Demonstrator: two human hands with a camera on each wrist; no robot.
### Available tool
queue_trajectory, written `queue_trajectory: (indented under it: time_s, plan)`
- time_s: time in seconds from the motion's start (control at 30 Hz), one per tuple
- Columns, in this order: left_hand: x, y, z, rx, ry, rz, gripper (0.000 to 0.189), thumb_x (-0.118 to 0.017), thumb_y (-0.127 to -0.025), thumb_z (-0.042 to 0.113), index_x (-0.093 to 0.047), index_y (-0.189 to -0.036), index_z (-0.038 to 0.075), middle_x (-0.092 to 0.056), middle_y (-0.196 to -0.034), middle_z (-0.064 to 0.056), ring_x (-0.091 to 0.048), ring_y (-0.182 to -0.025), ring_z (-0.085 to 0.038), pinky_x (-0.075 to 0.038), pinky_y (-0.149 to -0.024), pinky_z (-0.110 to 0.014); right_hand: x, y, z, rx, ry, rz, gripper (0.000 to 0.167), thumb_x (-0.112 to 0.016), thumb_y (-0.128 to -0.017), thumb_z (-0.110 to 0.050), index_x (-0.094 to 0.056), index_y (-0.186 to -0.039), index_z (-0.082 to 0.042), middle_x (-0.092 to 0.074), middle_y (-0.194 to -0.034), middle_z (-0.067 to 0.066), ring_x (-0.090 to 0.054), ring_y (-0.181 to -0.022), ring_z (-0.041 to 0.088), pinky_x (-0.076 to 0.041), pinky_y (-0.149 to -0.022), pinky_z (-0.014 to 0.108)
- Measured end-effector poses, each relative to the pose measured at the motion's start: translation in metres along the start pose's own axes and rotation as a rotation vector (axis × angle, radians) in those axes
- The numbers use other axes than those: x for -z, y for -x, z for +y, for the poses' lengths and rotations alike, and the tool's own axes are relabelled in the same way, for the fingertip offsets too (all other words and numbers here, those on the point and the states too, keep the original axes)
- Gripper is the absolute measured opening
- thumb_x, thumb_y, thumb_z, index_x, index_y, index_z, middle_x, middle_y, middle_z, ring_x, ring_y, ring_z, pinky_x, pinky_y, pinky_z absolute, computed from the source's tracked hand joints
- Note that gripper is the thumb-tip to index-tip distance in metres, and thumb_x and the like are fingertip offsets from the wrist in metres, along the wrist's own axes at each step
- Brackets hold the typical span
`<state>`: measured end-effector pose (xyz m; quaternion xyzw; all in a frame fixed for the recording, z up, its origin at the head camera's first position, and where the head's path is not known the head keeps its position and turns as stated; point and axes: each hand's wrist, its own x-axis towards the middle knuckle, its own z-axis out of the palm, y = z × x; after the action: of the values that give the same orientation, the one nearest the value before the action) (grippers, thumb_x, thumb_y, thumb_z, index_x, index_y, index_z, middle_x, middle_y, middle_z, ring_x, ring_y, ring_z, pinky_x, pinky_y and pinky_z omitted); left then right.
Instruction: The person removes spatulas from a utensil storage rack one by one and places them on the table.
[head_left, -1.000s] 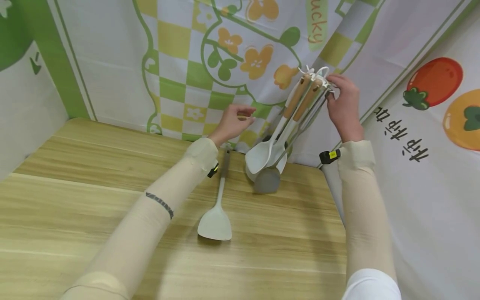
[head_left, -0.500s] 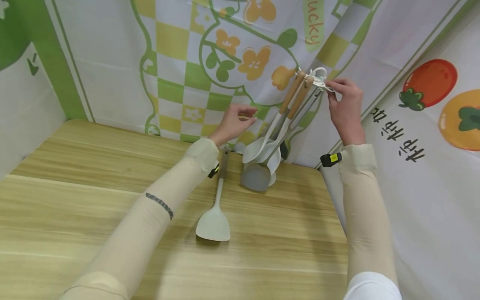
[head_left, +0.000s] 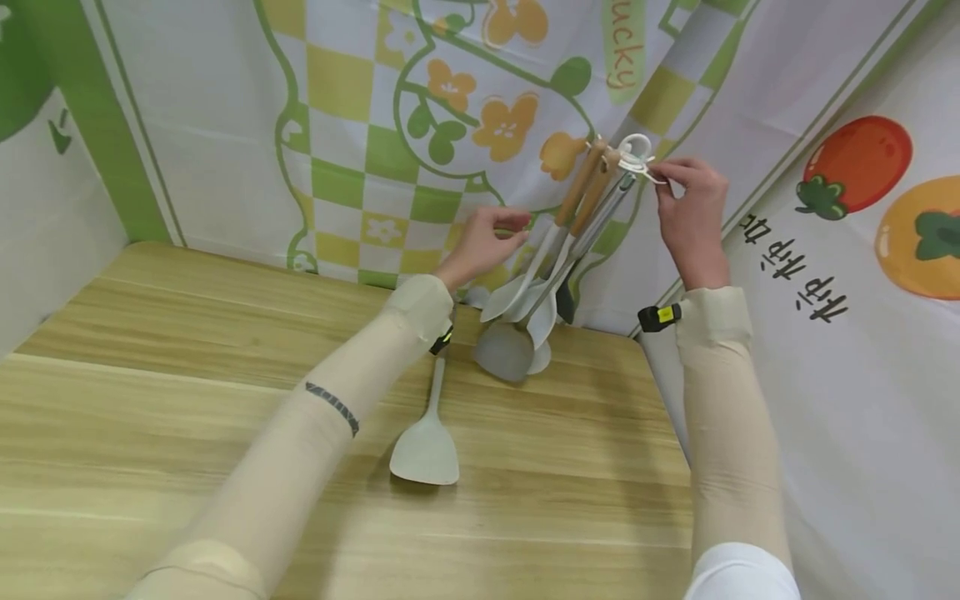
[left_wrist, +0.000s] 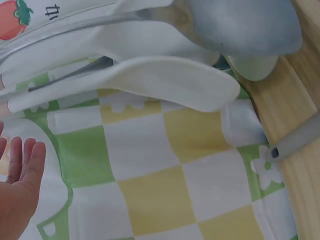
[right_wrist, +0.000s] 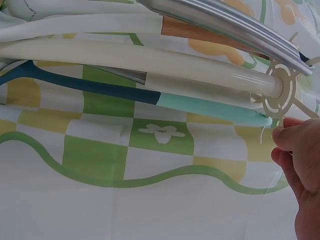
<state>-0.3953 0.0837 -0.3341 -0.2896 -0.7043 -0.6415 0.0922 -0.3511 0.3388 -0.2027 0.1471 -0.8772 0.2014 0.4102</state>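
Note:
Finger and thumb of my right hand [head_left: 693, 212] pinch a hook of the white rotating utensil rack [head_left: 636, 155]. Several kitchen utensils hang from the rack; wooden handles [head_left: 581, 187] show on some. A metal turner [head_left: 504, 350] hangs in front, and in the left wrist view a white spoon-like head [left_wrist: 175, 82] hangs beside it. In the right wrist view, a utensil with a teal handle [right_wrist: 210, 107] hangs near the fingertips. My left hand [head_left: 483, 242] hovers left of the hanging utensils, fingers loosely bent, holding nothing. Below it lies a pale spatula [head_left: 425, 454], its handle's end hidden by my wrist.
The wooden table [head_left: 187, 400] runs up against a patterned cloth [head_left: 341, 158] at the back. On the right, another cloth wall [head_left: 847, 400] bears printed fruit. The rack stands close to the table's back right corner.
The rack has turned, and the metal turner has swung left past the other utensils. My left hand has lately shifted slightly right, toward the handles. My right hand stays by the hooks.

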Motion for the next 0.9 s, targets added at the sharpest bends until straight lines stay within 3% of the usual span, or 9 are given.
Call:
queue_trajectory:
  time_s: [0.43,0.73,0.9]
  plan:
    - [-0.019,-0.011,0.009,-0.041,0.069,0.036,0.044,-0.062,-0.096,-0.005,-0.055,-0.139,-0.008,-0.058,-0.141,-0.025,-0.057,-0.128,-0.038,-0.052,-0.105,-0.034,0.003,0.000,-0.001,-0.005,-0.005,0.009,0.017,-0.063,-0.096,0.004,-0.079,-0.103,0.003,-0.074,-0.103,0.019,-0.068,-0.103,0.030,-0.054,-0.098,0.027]
    - [-0.031,-0.024,0.015,-0.030,0.067,-0.005,0.049,-0.054,-0.101,-0.003,-0.045,-0.149,-0.003,-0.049,-0.153,-0.019,-0.053,-0.135,-0.035,-0.048,-0.110,-0.032,0.008,0.000,-0.008,-0.054,0.043,-0.056,0.019,-0.062,-0.099,0.000,-0.078,-0.109,0.000,-0.072,-0.109,0.018,-0.067,-0.106,0.030,-0.056,-0.097,0.038]
    - [-0.036,-0.026,0.019,-0.002,0.043,-0.074,0.056,-0.049,-0.103,-0.002,-0.037,-0.156,0.005,-0.035,-0.163,-0.011,-0.044,-0.143,-0.033,-0.044,-0.114,-0.033,0.010,0.001,-0.012,-0.074,0.033,-0.099,0.021,-0.060,-0.100,0.000,-0.077,-0.112,-0.001,-0.072,-0.111,0.018,-0.067,-0.108,0.031,-0.056,-0.099,0.039]
